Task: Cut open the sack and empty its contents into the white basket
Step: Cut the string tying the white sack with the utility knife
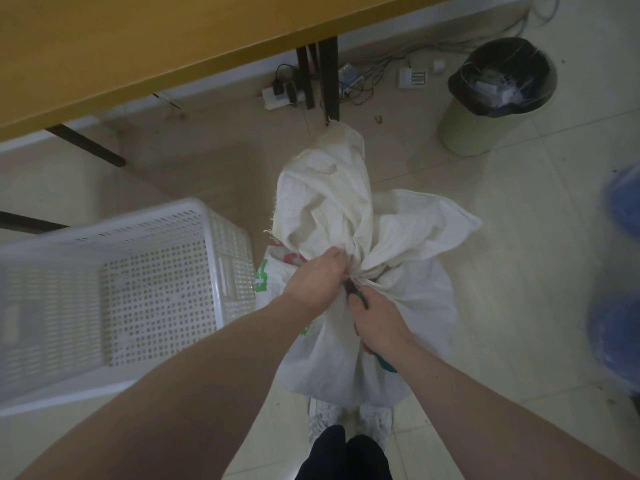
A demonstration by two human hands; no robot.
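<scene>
The cutting step is under way: the left hand point(317, 277) pinches the tied neck of the white woven sack point(349, 258) while the right hand point(379, 318) grips a dark-bladed cutter point(351, 289) against it, which next probably needs severing, with the white perforated plastic basket point(114, 289) waiting left of both hands.

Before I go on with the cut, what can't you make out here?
- Head view: the tool in the right hand; the hand hides most of it.
- The tie on the sack, hidden by the left hand and bunched cloth.
- Sack contents: unseen.
- Blue objects, blurred and cut off at the right edge.
</scene>
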